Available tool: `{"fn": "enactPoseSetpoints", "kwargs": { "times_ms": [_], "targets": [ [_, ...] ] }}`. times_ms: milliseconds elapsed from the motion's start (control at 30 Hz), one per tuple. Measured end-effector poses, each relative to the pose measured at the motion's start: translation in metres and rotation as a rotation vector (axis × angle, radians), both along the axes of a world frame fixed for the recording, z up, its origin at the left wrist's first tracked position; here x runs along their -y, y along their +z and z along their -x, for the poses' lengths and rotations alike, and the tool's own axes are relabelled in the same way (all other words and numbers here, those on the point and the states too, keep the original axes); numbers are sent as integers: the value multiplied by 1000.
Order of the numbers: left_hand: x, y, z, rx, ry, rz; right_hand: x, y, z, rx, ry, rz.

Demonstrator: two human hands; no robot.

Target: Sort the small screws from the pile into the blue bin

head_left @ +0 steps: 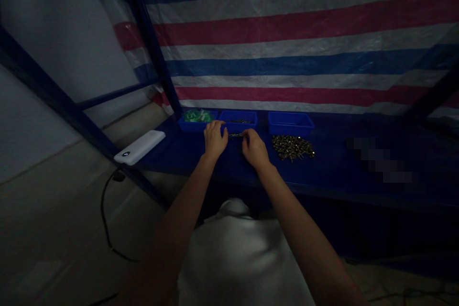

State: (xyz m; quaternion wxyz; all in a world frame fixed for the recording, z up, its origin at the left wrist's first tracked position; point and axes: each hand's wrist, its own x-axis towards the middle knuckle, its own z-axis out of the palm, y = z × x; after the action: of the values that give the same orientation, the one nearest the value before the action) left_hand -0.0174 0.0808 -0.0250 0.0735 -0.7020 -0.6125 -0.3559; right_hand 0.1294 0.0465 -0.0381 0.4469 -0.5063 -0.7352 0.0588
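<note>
Small thin metal pieces (235, 135) that look like screws lie in a short row between my two hands. My left hand (214, 139) is at the row's left end, its fingers lightly bent and the thumb apart from them, in front of the blue bins. At the right end, my right hand (255, 147) has thumb and fingers closed on the pieces; its fingertips are partly hidden. Just right of it lies a heap of brass-coloured screws (292, 147). Behind the left hand stands a blue bin (238, 127) with some dark metal pieces inside.
Another blue bin (193, 127) at the left holds green and clear plastic bags (197, 115). A third blue bin (291, 129) stands behind the heap. A white device (140, 147) with a cable lies on the blue table's left end. Blue frame posts and a striped sheet (287, 64) enclose the back.
</note>
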Motion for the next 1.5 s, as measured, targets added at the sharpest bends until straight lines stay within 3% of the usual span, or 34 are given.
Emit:
{"fn": "enactPoseSetpoints", "kwargs": {
  "times_ms": [133,467,767,1033,1100,1267,1500],
  "targets": [
    [5,-15,1,-133,-85,217,-2,-2,0,-15,7,-22],
    [-7,-15,-4,-94,-45,329,-2,-4,-1,-2,0,1],
    [-3,-15,-3,-74,-66,221,-3,-5,-1,0,-2,4],
    [7,-9,1,111,-26,47,-4,-3,0,-38,-28,2],
    [12,-8,-2,185,-115,16,-3,-1,2,-84,-40,-16],
    [26,-11,-14,275,-488,51,-2,1,5,-148,18,-63],
    [34,-11,-20,379,-515,64,-5,-1,4,-154,76,-88]
  ]
}}
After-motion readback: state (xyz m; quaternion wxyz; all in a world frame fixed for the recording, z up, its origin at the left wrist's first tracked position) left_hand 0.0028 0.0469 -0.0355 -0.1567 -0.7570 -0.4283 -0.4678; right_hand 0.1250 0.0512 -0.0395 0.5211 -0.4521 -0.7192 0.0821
